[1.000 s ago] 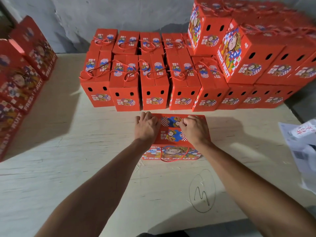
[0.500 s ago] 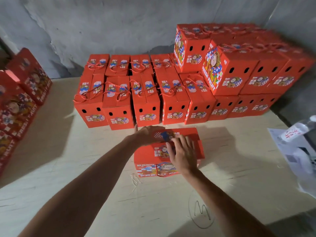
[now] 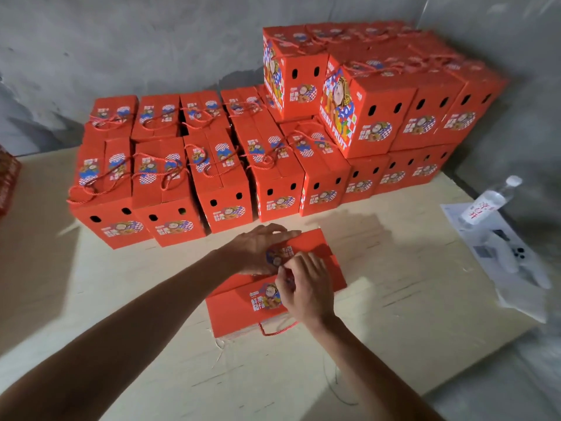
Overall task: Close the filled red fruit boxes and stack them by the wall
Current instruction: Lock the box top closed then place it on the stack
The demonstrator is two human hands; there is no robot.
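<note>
A red fruit box (image 3: 243,308) lies in front of me on the pale wooden board (image 3: 136,299), its red cord handle hanging off the near edge. My left hand (image 3: 258,253) rests flat with straight fingers on the box's far flap. My right hand (image 3: 306,287) has its fingers curled down on the near flap beside it; the fingertips are hidden. Behind it, two rows of closed red boxes (image 3: 170,189) stand against the grey wall (image 3: 151,56). At the back right, more boxes (image 3: 373,110) are stacked two high.
A clear plastic water bottle (image 3: 488,202) lies on white paper sheets (image 3: 510,268) at the board's right edge. More red cardboard (image 3: 7,183) shows at the far left edge. Bare board lies left of and in front of the box.
The view has tilted up and drawn closer to the stack. The box has turned a little. My right hand has shifted onto the near flap, and my left hand now lies flat on the far flap.
</note>
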